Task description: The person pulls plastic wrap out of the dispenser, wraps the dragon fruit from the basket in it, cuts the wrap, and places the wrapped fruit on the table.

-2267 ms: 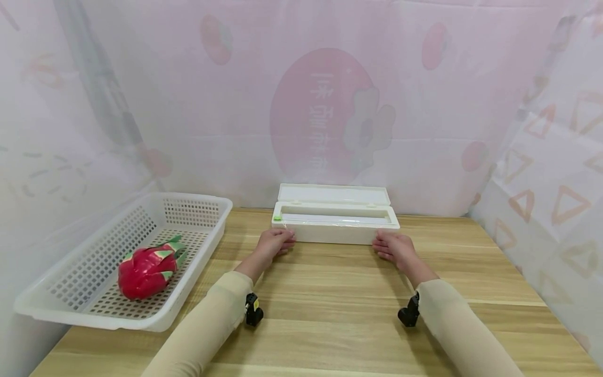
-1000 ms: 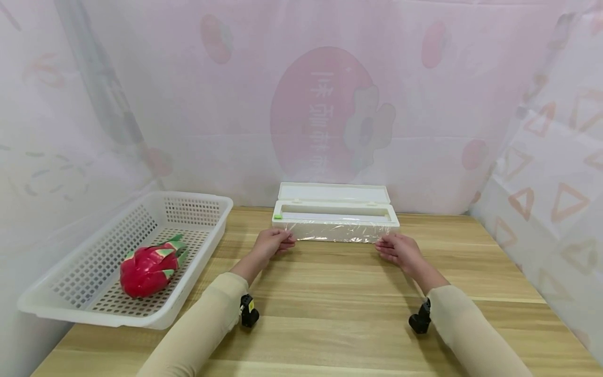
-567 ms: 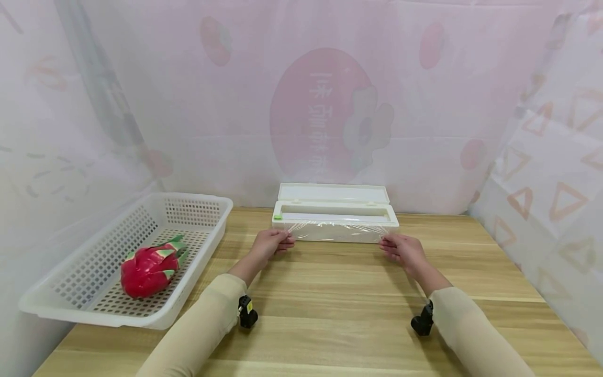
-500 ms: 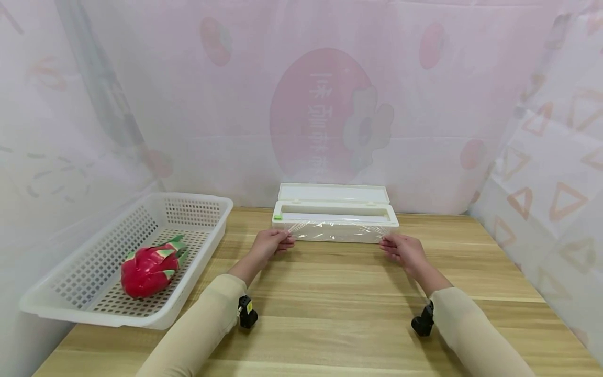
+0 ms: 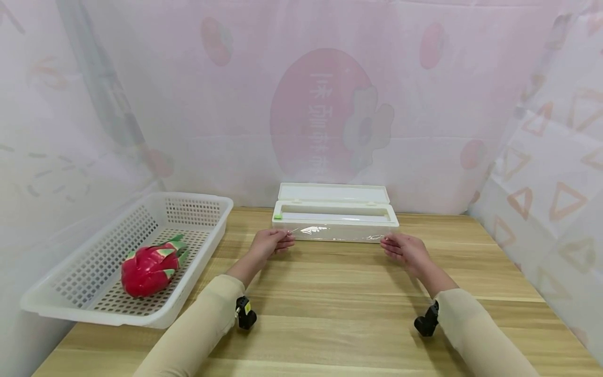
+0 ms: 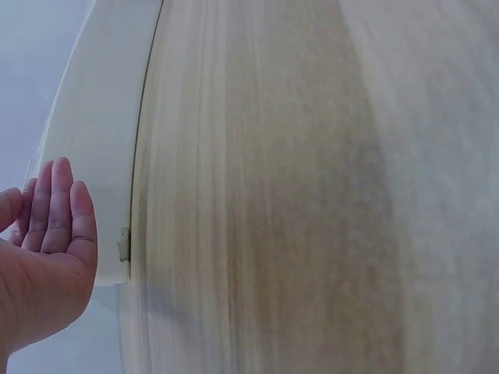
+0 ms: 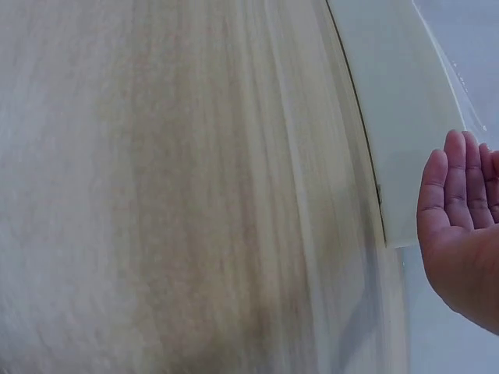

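Note:
A long white cling film dispenser box (image 5: 288, 206) stands against the back of the table, its lid (image 5: 333, 194) tipped back. A white roll (image 5: 334, 217) shows in the opening, and a small green slider (image 5: 278, 217) sits at the front left corner. Clear cling film (image 5: 313, 229) hangs over the front face, glinting. My left hand (image 5: 269, 246) pinches its left edge between thumb and forefinger. At the opposite edge, my right hand (image 5: 408, 252) pinches the film the same way. In both wrist views the other fingers are extended beside the box, with the film hardly visible.
To the left stands a white perforated plastic basket (image 5: 216, 230) holding a red dragon fruit (image 5: 147, 272) with green-tipped scales. Wooden tabletop (image 5: 330, 303) lies between the forearms. A printed pink cloth (image 5: 325, 115) hangs behind.
Film that was barely visible now glints across the box front; its taut creases from half a second ago have smoothed. My right hand has shifted slightly right and nearer, while the left stays almost still.

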`<state>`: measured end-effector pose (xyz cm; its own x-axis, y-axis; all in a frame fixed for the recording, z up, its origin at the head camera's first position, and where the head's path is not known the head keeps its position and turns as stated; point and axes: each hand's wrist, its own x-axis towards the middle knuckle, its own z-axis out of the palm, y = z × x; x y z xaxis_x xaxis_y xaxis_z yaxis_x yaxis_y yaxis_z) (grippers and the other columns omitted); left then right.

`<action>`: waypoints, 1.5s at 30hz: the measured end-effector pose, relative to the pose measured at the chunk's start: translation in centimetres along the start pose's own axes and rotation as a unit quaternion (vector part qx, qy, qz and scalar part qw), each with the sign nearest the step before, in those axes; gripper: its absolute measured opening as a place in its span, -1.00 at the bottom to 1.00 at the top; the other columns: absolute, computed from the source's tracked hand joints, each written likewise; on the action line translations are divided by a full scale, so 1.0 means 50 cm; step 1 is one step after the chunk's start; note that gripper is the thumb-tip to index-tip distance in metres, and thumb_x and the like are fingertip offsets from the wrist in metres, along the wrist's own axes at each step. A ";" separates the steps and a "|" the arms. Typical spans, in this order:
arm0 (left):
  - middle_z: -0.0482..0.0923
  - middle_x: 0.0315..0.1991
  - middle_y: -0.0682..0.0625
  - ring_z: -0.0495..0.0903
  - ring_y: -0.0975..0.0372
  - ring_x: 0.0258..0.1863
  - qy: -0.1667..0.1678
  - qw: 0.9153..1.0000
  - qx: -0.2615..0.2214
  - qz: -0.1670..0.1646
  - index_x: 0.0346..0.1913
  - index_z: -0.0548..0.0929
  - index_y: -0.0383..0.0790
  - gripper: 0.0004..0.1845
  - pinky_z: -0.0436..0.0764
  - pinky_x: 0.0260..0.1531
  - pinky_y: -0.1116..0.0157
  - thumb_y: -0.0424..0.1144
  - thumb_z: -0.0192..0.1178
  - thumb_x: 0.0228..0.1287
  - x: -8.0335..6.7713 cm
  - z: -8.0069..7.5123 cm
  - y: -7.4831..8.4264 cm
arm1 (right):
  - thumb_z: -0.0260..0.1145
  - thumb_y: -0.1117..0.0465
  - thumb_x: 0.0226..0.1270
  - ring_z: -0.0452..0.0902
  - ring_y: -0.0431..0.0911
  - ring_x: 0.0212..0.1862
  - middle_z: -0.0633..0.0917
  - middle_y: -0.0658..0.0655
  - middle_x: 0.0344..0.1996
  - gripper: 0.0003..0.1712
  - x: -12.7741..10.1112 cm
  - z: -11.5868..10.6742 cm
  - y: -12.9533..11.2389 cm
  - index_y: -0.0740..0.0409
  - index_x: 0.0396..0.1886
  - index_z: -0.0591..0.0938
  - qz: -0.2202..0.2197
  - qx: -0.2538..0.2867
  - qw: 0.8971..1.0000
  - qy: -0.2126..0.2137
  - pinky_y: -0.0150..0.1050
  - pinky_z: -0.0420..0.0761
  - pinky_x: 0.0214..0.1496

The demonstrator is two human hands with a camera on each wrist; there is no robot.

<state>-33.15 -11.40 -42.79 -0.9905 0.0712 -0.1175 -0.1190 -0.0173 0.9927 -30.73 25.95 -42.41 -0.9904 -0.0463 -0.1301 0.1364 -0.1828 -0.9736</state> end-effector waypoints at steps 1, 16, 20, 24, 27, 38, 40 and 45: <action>0.69 -0.14 -0.23 0.71 0.11 -0.16 -0.002 1.000 -0.002 0.003 0.03 0.61 -0.49 -0.71 0.55 0.05 0.05 -0.31 0.05 0.47 -0.001 0.000 0.000 | 0.05 0.31 0.52 0.68 -0.22 -0.25 0.73 0.00 -0.37 -0.79 0.000 0.000 0.000 0.24 -0.23 0.61 -0.001 0.004 1.000 -0.002 -0.33 0.63 -0.09; 0.64 -0.04 -0.26 0.66 0.06 -0.04 -0.030 0.999 -0.027 0.000 0.14 0.55 -0.49 -0.64 0.52 0.09 0.06 -0.25 0.06 0.49 -0.013 -0.008 0.010 | 0.04 0.28 0.54 0.65 -0.21 -0.23 0.73 0.02 -0.34 -0.76 -0.009 -0.003 -0.004 0.19 -0.27 0.61 -0.004 0.023 0.999 -0.024 -0.35 0.62 -0.08; 0.64 -0.03 -0.25 0.65 0.06 -0.03 -0.032 0.999 -0.026 -0.002 0.15 0.53 -0.49 -0.63 0.51 0.10 0.06 -0.25 0.05 0.49 -0.013 -0.009 0.009 | -0.01 0.30 0.55 0.65 -0.20 -0.22 0.72 0.03 -0.33 -0.76 -0.008 0.000 -0.005 0.24 -0.23 0.57 -0.004 0.029 0.999 -0.032 -0.33 0.62 -0.06; 0.66 -0.07 -0.24 0.68 0.09 -0.08 -0.030 0.999 -0.025 -0.007 0.11 0.55 -0.50 -0.64 0.52 0.09 0.07 -0.25 0.05 0.49 -0.009 -0.008 0.007 | -0.04 0.30 0.56 0.66 -0.17 -0.16 0.72 0.06 -0.30 -0.79 -0.006 0.005 -0.005 0.31 -0.17 0.51 -0.004 0.033 0.998 -0.044 -0.29 0.60 0.00; 0.67 -0.09 -0.25 0.69 0.11 -0.11 -0.029 0.999 -0.024 -0.009 0.08 0.57 -0.50 -0.66 0.55 0.06 0.09 -0.26 0.04 0.49 -0.008 -0.007 0.005 | -0.03 0.29 0.57 0.66 -0.16 -0.15 0.72 0.06 -0.29 -0.80 -0.006 0.009 -0.002 0.33 -0.14 0.48 -0.001 0.038 0.998 -0.050 -0.28 0.59 0.03; 0.67 -0.11 -0.25 0.69 0.10 -0.12 -0.022 0.999 -0.029 -0.007 0.06 0.58 -0.50 -0.69 0.58 0.01 0.14 -0.29 0.04 0.49 -0.010 -0.001 0.005 | 0.02 0.28 0.56 0.67 -0.23 -0.20 0.74 0.02 -0.31 -0.79 -0.003 0.013 -0.001 0.36 -0.03 0.45 0.010 0.057 0.998 -0.034 -0.37 0.60 -0.05; 0.67 -0.11 -0.25 0.69 0.10 -0.12 -0.021 0.999 -0.030 -0.009 0.06 0.58 -0.50 -0.69 0.58 0.02 0.13 -0.30 0.05 0.48 -0.010 -0.001 0.005 | 0.02 0.29 0.55 0.67 -0.22 -0.19 0.74 0.04 -0.30 -0.81 -0.003 0.011 -0.001 0.34 -0.07 0.50 0.009 0.060 0.997 -0.041 -0.36 0.60 -0.03; 0.67 -0.13 -0.25 0.70 0.11 -0.14 -0.020 0.999 -0.029 -0.013 0.07 0.57 -0.51 -0.68 0.55 0.05 0.08 -0.30 0.03 0.49 -0.009 -0.002 0.005 | 0.01 0.33 0.55 0.70 -0.17 -0.18 0.76 0.07 -0.30 -0.78 -0.004 0.006 -0.003 0.24 -0.17 0.61 0.017 0.065 0.996 -0.059 -0.29 0.59 0.02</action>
<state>-32.74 -11.55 -42.50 -0.9836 0.1124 -0.1409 -0.1496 -0.0732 0.9860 -30.54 25.71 -42.17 -0.9767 -0.1680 -0.1333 0.1799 -0.3036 -0.9357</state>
